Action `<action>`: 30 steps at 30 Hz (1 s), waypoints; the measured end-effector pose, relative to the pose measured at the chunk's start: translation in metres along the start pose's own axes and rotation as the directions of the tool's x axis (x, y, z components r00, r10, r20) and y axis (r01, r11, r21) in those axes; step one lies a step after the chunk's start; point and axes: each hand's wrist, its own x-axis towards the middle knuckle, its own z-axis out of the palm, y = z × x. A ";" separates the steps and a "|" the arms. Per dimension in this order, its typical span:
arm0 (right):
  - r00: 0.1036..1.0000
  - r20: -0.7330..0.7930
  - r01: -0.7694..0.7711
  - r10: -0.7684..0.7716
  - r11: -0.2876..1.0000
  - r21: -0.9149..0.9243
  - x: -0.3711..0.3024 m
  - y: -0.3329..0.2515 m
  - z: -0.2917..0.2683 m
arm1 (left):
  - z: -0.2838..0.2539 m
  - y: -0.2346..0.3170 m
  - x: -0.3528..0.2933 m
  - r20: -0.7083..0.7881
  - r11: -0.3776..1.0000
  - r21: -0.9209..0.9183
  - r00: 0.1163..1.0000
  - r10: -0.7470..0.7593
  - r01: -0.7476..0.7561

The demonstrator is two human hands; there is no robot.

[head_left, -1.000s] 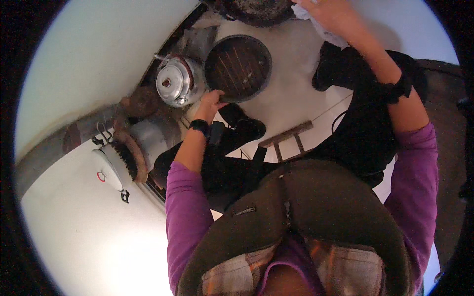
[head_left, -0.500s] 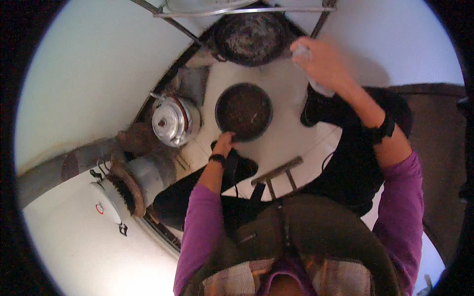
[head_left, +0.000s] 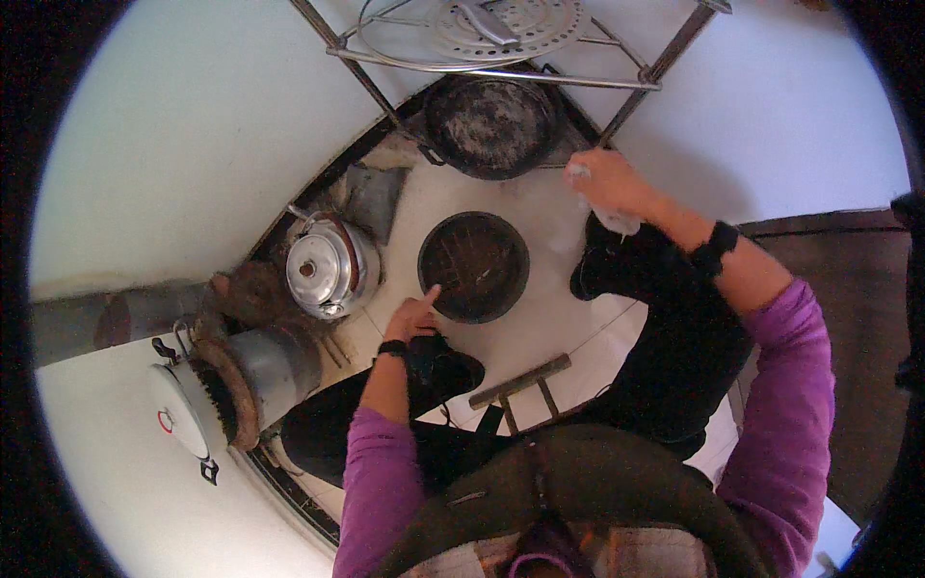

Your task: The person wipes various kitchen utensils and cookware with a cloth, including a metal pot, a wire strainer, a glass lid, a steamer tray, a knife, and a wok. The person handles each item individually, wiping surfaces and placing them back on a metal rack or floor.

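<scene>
A round dark pan (head_left: 487,252) sits on the pale floor between my feet, its inside dark and streaked with lines. My left hand (head_left: 412,318) is at its near-left rim; one finger stretches out over the edge and the others are partly bent. Whether that fingertip touches the pan I cannot tell. To the right, above my right shoe, my right hand (head_left: 612,183) is closed round a crumpled whitish bag or cloth (head_left: 617,222), which hangs below the fist. Which of the two it is does not show clearly.
Behind stands a large black wok-like pan (head_left: 493,125) under a metal rack (head_left: 501,77) bearing a perforated steel disc. At left are a silver kettle (head_left: 323,270) and a lidded pot (head_left: 183,405) by a metal cylinder. A small wooden stool-like frame (head_left: 525,379) lies near my legs.
The view has shifted, showing more of the rack. My left hand has slid left along the pan's rim and a finger has straightened. The right hand still holds the whitish thing.
</scene>
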 end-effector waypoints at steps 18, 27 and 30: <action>0.997 0.049 -0.081 0.065 0.814 0.576 0.247 0.058 0.056 | 0.006 0.226 0.084 -0.406 0.711 0.039 0.639 0.654 -0.703; 0.826 -0.326 -0.238 0.461 0.808 0.539 0.336 0.033 0.170 | 0.023 0.235 0.089 -0.449 0.600 0.051 0.518 0.728 -0.799; 0.740 -0.490 -0.169 0.461 0.832 0.529 0.354 0.051 0.184 | 0.019 0.232 0.096 -0.448 0.554 0.002 0.495 0.745 -0.833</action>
